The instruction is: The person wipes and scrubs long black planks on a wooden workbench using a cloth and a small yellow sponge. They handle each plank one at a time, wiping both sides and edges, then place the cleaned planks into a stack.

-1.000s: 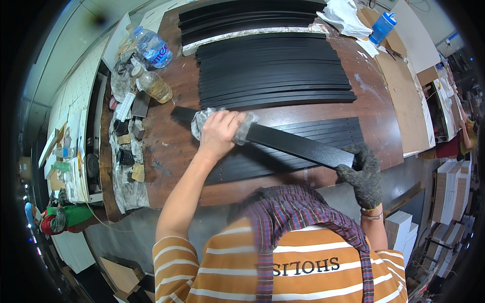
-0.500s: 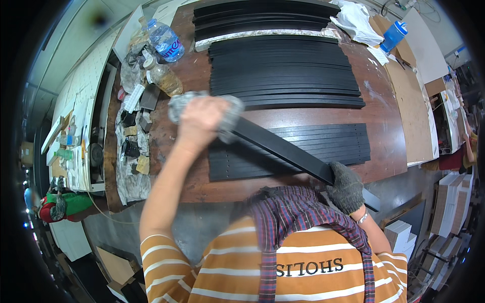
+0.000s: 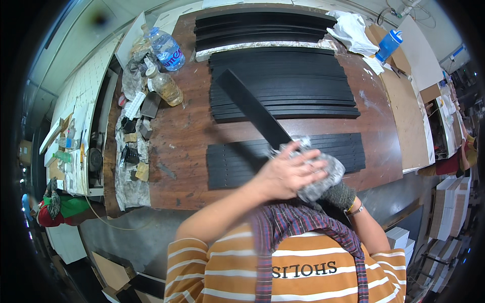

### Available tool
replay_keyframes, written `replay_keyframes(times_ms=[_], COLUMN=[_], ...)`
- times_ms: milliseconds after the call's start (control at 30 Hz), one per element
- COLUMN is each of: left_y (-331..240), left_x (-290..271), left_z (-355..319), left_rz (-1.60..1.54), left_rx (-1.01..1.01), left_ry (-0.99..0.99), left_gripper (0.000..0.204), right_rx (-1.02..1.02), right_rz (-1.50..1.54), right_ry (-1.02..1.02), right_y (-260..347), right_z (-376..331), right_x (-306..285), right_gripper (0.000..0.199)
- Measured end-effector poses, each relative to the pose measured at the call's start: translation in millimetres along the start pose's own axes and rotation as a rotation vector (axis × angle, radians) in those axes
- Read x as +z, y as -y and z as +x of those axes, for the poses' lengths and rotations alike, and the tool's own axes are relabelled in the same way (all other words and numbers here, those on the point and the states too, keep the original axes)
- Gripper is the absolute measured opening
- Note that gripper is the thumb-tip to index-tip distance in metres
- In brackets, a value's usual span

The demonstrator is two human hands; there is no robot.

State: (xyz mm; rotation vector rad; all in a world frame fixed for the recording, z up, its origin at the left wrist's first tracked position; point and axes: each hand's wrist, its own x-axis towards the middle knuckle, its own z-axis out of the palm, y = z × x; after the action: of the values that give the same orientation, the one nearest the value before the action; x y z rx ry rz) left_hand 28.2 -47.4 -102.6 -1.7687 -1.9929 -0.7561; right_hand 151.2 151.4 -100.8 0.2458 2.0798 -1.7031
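My left hand presses a crumpled grey cloth onto the near end of a long black strip. The strip is lifted above the brown table and points away to the upper left. My right hand, in a dark glove, grips that near end just under the cloth and is mostly hidden by it. Under the strip, a row of black strips lies flat on the table. A thicker stack of black strips lies beyond it.
Another pile of black strips lies at the table's far edge. Two plastic bottles and small cluttered items stand at the left. A white rag and a blue bottle sit far right. Cardboard sheets line the right side.
My left hand has slid the cloth along the strip from its far end to the near end by my right hand. The strip has swung to point away from me.
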Motion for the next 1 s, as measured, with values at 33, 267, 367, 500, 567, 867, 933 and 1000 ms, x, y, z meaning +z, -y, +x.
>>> replay_keyframes(times_ms=[33, 267, 367, 500, 567, 867, 933, 1000], left_y=[13.3, 163.2, 178.9, 157.6, 134.3, 50.1, 47.6, 50.0], left_x=[-5.5, -65.6, -74.4, -93.5, -100.6, -70.2, -65.0, -64.9], left_z=[-1.2, -83.6, -121.6, -146.8, -148.2, -126.1, -124.0, -131.1], left_rz=[0.128, -0.096, 0.032, 0.263, -0.032, -1.098, -1.140, -1.087], left_rx=[0.004, -0.762, -1.021, -1.050, -1.060, -1.050, -1.009, -0.954], left_ry=[-0.114, -0.416, -0.511, -0.367, -0.402, -0.514, -0.534, -0.536], left_gripper=[0.040, 0.025, 0.029, 0.046, 0.054, 0.051, 0.055, 0.057], right_rx=[-0.004, 0.198, 0.240, 0.095, -0.110, -0.299, -0.294, -0.299], right_rz=[-0.021, -0.350, -0.382, -0.569, -0.700, -1.015, -1.011, -1.050], right_ry=[-0.035, 0.074, 0.077, -0.185, -0.314, -0.511, -0.472, -0.456], right_y=[0.8, -9.3, -20.7, -29.7, -30.0, -9.3, -5.2, -4.1], right_z=[-4.0, -40.4, -41.0, -37.1, -32.9, 2.5, 9.2, 13.7], right_x=[4.4, -8.5, -11.5, -9.9, -11.6, -15.3, -13.2, -9.6], right_gripper=[0.057, 0.048, 0.051, 0.047, 0.047, 0.045, 0.045, 0.045])
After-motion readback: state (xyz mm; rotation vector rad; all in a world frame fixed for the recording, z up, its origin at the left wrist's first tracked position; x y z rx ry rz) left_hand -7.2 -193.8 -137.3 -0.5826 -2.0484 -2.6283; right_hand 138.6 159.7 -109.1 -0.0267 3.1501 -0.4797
